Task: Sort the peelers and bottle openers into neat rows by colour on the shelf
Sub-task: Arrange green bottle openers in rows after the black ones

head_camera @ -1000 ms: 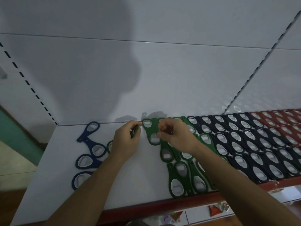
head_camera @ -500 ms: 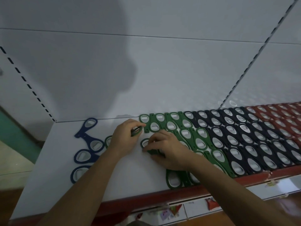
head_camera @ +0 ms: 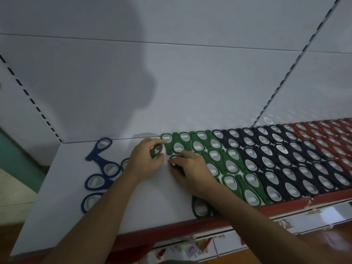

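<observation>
On the white shelf [head_camera: 62,197] the left hand [head_camera: 145,161] grips a green opener [head_camera: 156,151], and the right hand [head_camera: 192,171] holds a second green opener [head_camera: 173,158] down beside the green row [head_camera: 215,159].

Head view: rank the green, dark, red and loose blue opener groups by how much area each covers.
1. dark openers
2. green openers, partly covered
3. blue openers
Unranked: red openers, cut off by the frame edge.

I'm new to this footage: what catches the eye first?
Openers band the shelf by colour: green rows mid-shelf, navy rows beside them, red rows far right. At the green edge, the left hand grips a green opener; the right hand pinches a second opener.
</observation>
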